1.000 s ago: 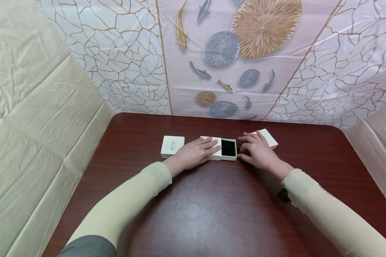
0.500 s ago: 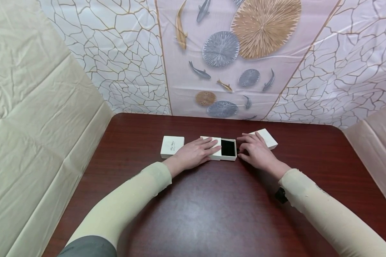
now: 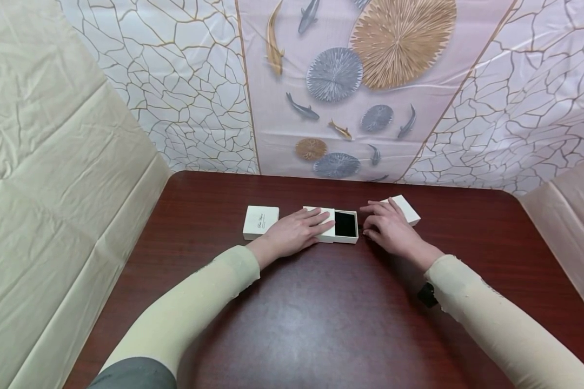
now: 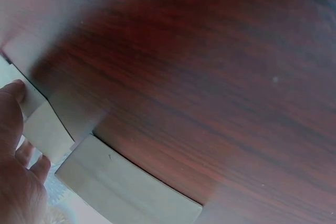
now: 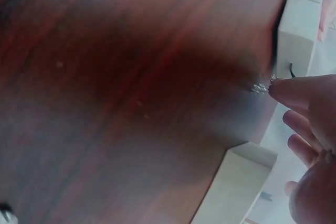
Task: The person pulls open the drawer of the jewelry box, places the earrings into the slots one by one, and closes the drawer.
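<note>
An open drawer-style white jewellery box (image 3: 327,238) lies mid-table, its drawer slid out to the right and showing a black lining (image 3: 345,223). My left hand (image 3: 297,229) holds its sleeve, fingers across the top and thumb (image 4: 18,88) against the near side. Just right of the drawer is my right hand (image 3: 391,229). In the right wrist view its thumb and a finger pinch a small sparkly silver piece of jewellery (image 5: 272,80), close above the table; its exact kind is unclear. A short black pull loop (image 5: 292,70) sticks out of the drawer's end.
A closed white box (image 3: 261,221) with dark lettering stands left of the left hand. Another white box (image 3: 405,209), set at an angle, is partly behind the right hand. The dark red-brown table (image 3: 292,313) is glossy; a patterned cloth (image 3: 336,108) hangs behind.
The right hand has shifted slightly, and its thumb has drawn back a little from the drawer's end. The left hand and the boxes have stayed put.
</note>
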The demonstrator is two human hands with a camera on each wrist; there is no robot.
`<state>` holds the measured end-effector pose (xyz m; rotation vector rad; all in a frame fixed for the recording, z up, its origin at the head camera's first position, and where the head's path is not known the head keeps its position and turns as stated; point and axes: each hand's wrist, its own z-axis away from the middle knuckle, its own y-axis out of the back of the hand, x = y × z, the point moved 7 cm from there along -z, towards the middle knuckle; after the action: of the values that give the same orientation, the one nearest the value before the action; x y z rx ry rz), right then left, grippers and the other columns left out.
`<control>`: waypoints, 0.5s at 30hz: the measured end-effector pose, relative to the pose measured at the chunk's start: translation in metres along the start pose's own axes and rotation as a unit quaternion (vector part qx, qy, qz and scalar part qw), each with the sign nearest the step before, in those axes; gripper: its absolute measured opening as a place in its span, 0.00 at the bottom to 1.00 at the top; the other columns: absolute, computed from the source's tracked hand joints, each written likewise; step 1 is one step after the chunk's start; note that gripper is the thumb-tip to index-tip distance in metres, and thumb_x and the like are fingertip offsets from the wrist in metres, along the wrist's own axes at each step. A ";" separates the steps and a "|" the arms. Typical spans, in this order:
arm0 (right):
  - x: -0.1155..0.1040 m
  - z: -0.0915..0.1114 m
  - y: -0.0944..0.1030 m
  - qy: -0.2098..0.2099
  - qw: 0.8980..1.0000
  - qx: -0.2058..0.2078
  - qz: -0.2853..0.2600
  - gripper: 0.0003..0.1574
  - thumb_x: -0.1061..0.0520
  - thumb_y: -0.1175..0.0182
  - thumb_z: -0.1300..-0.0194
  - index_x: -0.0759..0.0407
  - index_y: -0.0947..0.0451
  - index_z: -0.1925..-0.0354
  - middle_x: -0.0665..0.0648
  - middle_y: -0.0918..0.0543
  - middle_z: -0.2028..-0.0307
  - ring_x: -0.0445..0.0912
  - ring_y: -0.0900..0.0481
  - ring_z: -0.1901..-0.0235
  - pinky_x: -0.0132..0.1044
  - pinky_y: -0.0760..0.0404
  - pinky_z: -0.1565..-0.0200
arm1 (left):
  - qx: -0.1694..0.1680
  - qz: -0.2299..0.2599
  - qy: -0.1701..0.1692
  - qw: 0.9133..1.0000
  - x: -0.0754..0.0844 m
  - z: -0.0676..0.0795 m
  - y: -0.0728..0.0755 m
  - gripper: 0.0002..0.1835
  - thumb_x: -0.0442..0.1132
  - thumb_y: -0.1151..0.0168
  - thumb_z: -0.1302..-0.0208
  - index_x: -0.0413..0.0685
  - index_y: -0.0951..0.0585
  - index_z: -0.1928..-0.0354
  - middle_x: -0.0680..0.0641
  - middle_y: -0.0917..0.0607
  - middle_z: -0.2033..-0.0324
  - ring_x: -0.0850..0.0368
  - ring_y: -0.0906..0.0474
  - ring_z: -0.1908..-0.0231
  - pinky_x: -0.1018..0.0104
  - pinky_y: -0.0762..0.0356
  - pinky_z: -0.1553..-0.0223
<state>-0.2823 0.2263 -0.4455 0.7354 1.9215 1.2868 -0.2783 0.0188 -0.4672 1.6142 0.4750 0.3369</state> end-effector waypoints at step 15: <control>-0.008 -0.020 0.023 -0.030 0.997 -0.006 -0.073 0.06 0.66 0.31 0.30 0.59 0.12 0.65 0.70 0.18 0.37 0.69 0.31 0.27 0.76 0.49 0.25 | -0.001 0.001 0.002 1.000 -0.001 -0.001 -0.002 0.31 0.49 0.42 0.18 0.54 0.32 0.18 0.44 0.31 0.21 0.45 0.37 0.21 0.49 0.37 0.21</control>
<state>-0.2916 0.2170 -0.4169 0.6080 1.8806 1.1735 -0.2795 0.0192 -0.4695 1.6120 0.4767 0.3427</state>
